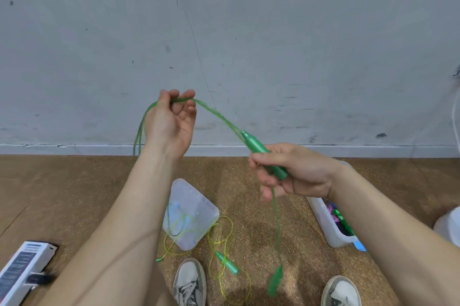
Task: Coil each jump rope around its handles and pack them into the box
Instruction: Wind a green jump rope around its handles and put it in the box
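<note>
The white box (pixel 323 221), right, holds bundled ropes. The left hand (pixel 171 119) pinches the green jump rope (pixel 219 116), and the right hand (pixel 298 171) grips its handle (pixel 258 149). A yellow rope (pixel 225 238) crosses a clear lid (pixel 196 203) on the brown floor (pixel 74 193), with a grey wall (pixel 249 32) beyond.

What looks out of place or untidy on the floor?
A yellow jump rope lies uncoiled in a loose tangle, partly across the clear plastic lid, with one green handle near the left shoe.

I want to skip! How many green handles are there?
3: a held handle in the right hand, a dangling handle below it, a floor handle near the shoes. The box may hide more.
</note>
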`<act>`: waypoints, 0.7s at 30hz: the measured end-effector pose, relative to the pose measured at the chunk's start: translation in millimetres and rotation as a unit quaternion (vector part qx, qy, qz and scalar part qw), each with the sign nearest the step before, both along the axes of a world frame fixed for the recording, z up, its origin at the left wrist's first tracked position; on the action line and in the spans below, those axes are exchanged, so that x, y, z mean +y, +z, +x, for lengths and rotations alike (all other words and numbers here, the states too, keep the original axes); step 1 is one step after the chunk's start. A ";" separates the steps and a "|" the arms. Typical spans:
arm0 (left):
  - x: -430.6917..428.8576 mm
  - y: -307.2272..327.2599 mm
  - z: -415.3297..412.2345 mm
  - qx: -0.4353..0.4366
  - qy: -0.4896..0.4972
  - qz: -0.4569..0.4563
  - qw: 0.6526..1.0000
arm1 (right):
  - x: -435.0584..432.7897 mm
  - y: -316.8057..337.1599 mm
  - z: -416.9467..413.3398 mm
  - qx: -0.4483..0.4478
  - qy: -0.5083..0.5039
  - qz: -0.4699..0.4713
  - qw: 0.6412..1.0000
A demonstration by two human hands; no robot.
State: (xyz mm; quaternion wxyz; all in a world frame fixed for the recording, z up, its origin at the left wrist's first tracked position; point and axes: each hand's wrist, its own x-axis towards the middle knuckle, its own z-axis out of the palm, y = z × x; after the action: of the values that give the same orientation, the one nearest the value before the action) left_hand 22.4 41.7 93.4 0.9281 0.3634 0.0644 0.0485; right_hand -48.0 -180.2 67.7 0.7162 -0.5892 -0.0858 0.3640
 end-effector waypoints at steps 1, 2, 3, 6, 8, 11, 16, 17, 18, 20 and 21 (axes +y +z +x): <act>-1.3 -0.9 -1.8 0.009 -0.031 0.023 0.999 | 2.3 2.0 0.7 0.002 -0.031 0.031 0.999; -5.4 -3.5 -4.3 0.027 -0.074 0.075 0.994 | 4.3 4.5 2.0 0.009 -0.073 0.070 0.995; -11.6 -6.5 -9.2 0.045 -0.130 0.153 0.979 | 5.4 7.3 4.1 0.019 -0.117 0.115 0.986; -40.7 -24.3 -33.6 0.005 -0.385 0.420 0.822 | 5.0 16.4 12.4 0.063 -0.211 0.244 0.944; -66.0 -41.6 -54.4 -0.093 -0.548 0.511 0.656 | 3.4 19.1 16.1 0.086 -0.251 0.289 0.920; -91.6 -65.8 -77.7 -0.185 -0.634 0.559 0.502 | 2.7 19.7 20.2 0.090 -0.305 0.319 0.893; -81.8 -46.4 -72.7 -0.085 -0.588 0.415 0.689 | -9.8 8.9 26.2 0.041 -0.293 0.121 0.947; -76.9 -35.3 -67.4 -0.064 -0.536 0.350 0.766 | -11.6 5.9 25.2 0.041 -0.271 0.068 0.959; -72.0 -25.1 -61.9 -0.046 -0.473 0.287 0.831 | -12.3 3.8 23.1 0.046 -0.239 0.041 0.969; -62.6 -11.5 -51.0 -0.026 -0.356 0.193 0.914 | -10.6 3.5 17.0 0.059 -0.155 0.034 0.986; -58.7 -8.3 -46.4 -0.019 -0.311 0.166 0.935 | -9.4 4.5 13.8 0.065 -0.118 0.040 0.990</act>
State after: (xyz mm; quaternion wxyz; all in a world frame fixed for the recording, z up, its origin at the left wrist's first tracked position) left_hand -24.0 -17.0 85.2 0.8242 0.5133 -0.0783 -0.2261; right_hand -34.3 -189.6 72.2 0.7810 -0.5414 0.0165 0.3109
